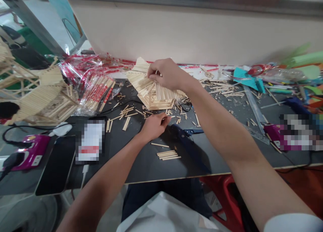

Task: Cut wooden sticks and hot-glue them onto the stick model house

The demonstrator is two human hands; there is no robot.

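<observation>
Stick model (157, 95) — likely fitting step.
Right hand (165, 72) at its top, left hand (154, 125) curled nearer — apart, grips unclear; next needs steady alignment.

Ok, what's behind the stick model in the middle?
Red strips show beyond the stick model on both sides, near the wall. Anything directly behind is hidden by the model and right hand.
</observation>
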